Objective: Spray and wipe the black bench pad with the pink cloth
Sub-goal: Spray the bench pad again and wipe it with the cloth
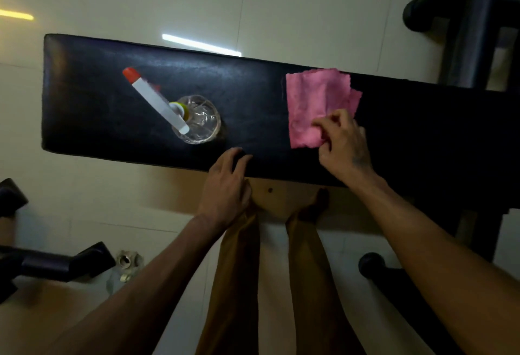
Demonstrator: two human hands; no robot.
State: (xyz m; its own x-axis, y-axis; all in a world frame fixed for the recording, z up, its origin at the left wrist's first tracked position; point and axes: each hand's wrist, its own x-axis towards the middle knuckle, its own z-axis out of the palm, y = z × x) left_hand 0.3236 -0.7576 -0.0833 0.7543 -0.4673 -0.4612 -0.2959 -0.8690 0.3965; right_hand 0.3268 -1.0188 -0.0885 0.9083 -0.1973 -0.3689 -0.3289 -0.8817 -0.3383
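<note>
While the right hand (342, 143) pinches the pink cloth (318, 107) and the left hand (225, 185) rests open at the bench pad's (112, 118) near edge, spraying seems pending; the spray bottle (180, 109) needs grasping.

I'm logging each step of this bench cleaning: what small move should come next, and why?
Probably close the right hand on the pink cloth and lift it. Its fingertips are already pinching the cloth's near corner, while the cloth lies flat on the black bench pad. The spray bottle stands untouched, and the left hand rests on the pad's near edge, free to take it.
</note>
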